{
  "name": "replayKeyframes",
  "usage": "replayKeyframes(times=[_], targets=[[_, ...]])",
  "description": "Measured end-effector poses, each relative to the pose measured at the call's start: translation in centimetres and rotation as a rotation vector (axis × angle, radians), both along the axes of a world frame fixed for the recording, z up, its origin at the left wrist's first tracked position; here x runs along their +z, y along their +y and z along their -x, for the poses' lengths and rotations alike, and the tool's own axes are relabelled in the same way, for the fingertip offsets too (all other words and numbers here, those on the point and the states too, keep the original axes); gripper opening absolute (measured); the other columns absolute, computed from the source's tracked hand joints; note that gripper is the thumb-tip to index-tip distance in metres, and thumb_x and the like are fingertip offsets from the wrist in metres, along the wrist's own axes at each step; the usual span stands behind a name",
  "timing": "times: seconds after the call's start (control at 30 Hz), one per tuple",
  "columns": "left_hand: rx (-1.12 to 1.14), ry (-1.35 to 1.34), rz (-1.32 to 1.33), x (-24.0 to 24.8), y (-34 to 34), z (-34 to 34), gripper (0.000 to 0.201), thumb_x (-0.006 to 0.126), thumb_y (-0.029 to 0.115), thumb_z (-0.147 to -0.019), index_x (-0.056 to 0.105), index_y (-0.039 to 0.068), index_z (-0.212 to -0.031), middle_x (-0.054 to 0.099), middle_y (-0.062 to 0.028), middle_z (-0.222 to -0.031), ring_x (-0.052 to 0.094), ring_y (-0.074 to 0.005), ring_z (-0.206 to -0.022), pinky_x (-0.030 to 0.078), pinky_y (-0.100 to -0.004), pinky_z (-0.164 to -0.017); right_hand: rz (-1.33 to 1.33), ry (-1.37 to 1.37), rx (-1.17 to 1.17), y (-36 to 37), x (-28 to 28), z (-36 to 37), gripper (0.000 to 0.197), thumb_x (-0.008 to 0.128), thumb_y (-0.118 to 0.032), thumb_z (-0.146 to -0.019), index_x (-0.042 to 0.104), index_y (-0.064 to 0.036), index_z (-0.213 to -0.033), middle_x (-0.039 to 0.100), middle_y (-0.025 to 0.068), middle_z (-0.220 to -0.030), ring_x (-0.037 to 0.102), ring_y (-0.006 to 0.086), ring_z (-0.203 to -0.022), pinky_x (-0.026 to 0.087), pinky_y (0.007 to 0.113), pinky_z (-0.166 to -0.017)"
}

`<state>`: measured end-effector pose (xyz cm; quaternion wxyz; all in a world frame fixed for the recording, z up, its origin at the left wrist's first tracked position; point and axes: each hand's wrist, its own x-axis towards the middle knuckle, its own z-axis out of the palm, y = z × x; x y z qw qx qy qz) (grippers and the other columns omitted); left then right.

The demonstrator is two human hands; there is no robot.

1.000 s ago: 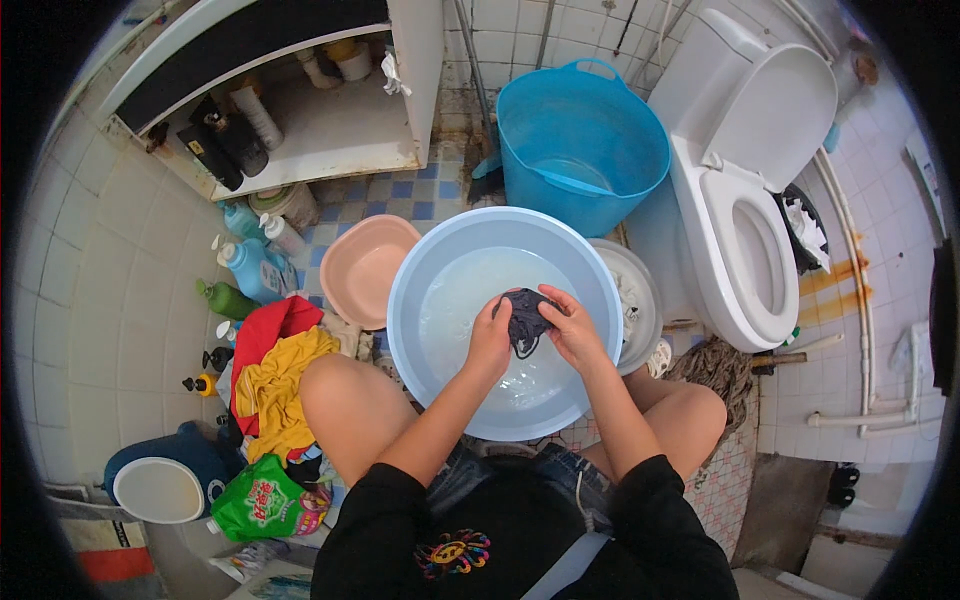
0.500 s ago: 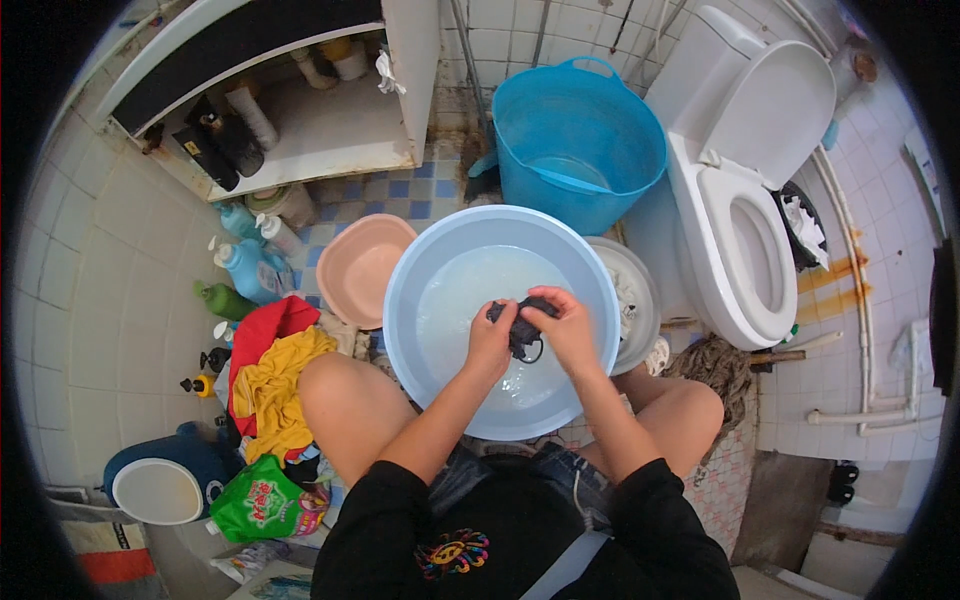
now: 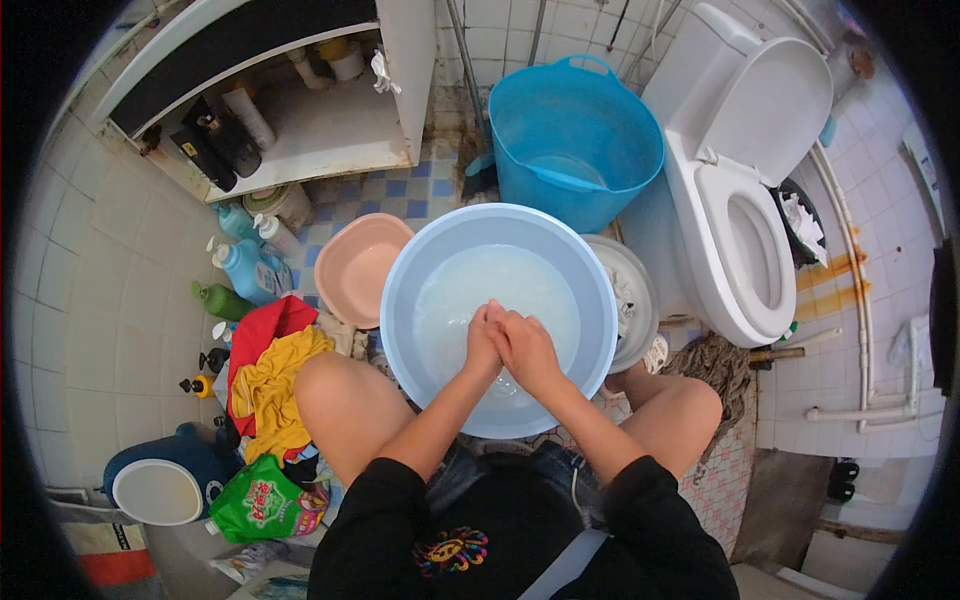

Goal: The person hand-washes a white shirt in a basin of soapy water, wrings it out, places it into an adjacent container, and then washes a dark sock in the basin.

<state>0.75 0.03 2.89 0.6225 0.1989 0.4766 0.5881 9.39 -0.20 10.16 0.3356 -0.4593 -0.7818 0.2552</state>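
The round light-blue plastic basin point(image 3: 400, 300) of cloudy water sat on the tiled floor between the person's bare knees, and both hands met over its near half. The left hand point(image 3: 482, 345) and the right hand point(image 3: 528, 350) were pressed together, fingers curled shut, but whatever they clamped was hidden inside them and could not be made out. Just left of the basin lay a smaller pink plastic bowl point(image 3: 355, 265), touching its rim; behind stood a tall blue plastic tub point(image 3: 575, 140). A white basin point(image 3: 630, 300) showed only partly beyond the right rim. Red and yellow clothes point(image 3: 265, 375) were heaped beside the left knee.
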Motion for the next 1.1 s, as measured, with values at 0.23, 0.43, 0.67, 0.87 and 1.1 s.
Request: replayKeyframes(times=[0.23, 0.43, 0.67, 0.87, 1.1], targets=[[-0.006, 0.162, 0.048, 1.0, 0.6, -0.3, 0.033, 0.041, 0.028, -0.091, 0.051, 0.000, -0.077, 0.049, -0.0034, -0.067, 0.045, -0.0099, -0.063, 0.039, -0.0256, -0.057, -0.025, -0.037, -0.238, 2.3, -1.6, -2.0, 0.014, 0.055, -0.011, -0.079, 0.055, -0.0051, -0.092, 0.058, 0.0094, -0.060, 0.054, 0.0279, -0.058, 0.036, 0.037, -0.069], [-0.123, 0.082, 0.068, 2.9, 0.0, -1.0, 0.033, 0.040, 0.030, -0.091, 0.050, 0.002, -0.077, 0.047, -0.0014, -0.066, 0.043, -0.0094, -0.058, 0.037, -0.0246, -0.053, -0.035, -0.165, -0.161, 2.9, -3.1, -2.8, 0.009, 0.051, -0.011, -0.082, 0.056, -0.0074, -0.088, 0.058, 0.0129, -0.066, 0.052, 0.0309, -0.059, 0.039, 0.038, -0.067], [-0.010, 0.135, 0.064, 1.5, 0.5, 0.7, 0.029, 0.041, 0.029, -0.091, 0.048, 0.005, -0.077, 0.047, -0.0007, -0.068, 0.044, -0.0089, -0.061, 0.038, -0.0258, -0.056, -0.153, 0.078, -0.090, 0.4, -0.8, -0.2, 0.017, 0.051, -0.010, -0.082, 0.055, -0.0060, -0.098, 0.058, 0.0135, -0.067, 0.048, 0.0332, -0.056, 0.039, 0.039, -0.067], [-0.191, 0.201, 0.048, 3.0, -0.4, -0.8, 0.033, 0.041, 0.032, -0.091, 0.049, 0.005, -0.075, 0.047, 0.0000, -0.065, 0.043, -0.0086, -0.057, 0.037, -0.0258, -0.052, -0.031, -0.115, -0.266, 2.6, -3.7, -2.8, 0.022, 0.055, -0.011, -0.080, 0.054, -0.0069, -0.102, 0.057, 0.0097, -0.063, 0.048, 0.0296, -0.055, 0.037, 0.036, -0.068], [-0.103, 0.094, 0.050, 0.2, -0.2, -0.3, 0.035, 0.039, 0.028, -0.091, 0.053, -0.004, -0.084, 0.052, -0.0044, -0.071, 0.046, -0.0113, -0.065, 0.039, -0.0269, -0.059, -0.068, -0.042, -0.089, 0.9, -3.1, -1.1, 0.016, 0.054, -0.011, -0.080, 0.056, -0.0065, -0.096, 0.055, 0.0117, -0.062, 0.048, 0.0279, -0.056, 0.039, 0.037, -0.064]])
